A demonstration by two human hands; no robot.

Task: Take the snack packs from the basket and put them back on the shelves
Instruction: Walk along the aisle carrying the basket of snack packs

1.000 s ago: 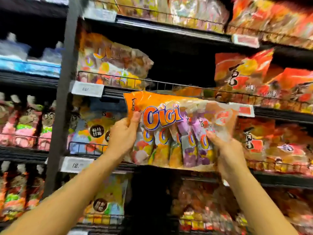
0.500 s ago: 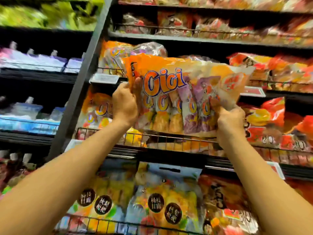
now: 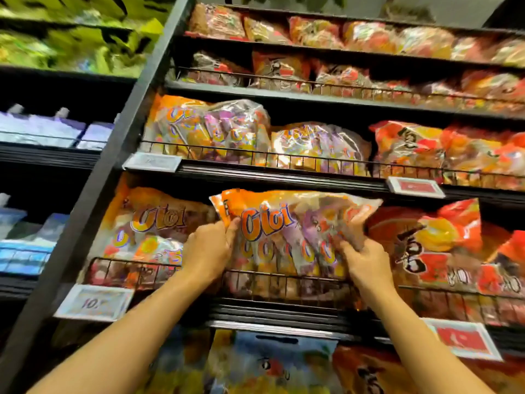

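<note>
I hold the Cici snack pack [image 3: 287,231] with both hands. My left hand [image 3: 208,248] pinches its left edge, with my thumb on the front. My right hand [image 3: 362,255] grips the lower right part, with my fingers curled into the crinkly plastic. The pack sits right between my two hands, so both hands are just as near.

The pack lies long from side to side, from one hand to the other. Its bottom is already down behind the wire rail [image 3: 284,280] of the shelf, just under my hands. Its top leans out toward me, close under the shelf above.

Just past my left hand stands another Cici pack [image 3: 153,223]. Just past my right hand is a red snack bag [image 3: 426,240]. I think I need to push the top back, away from me, so it stands in that gap.
</note>
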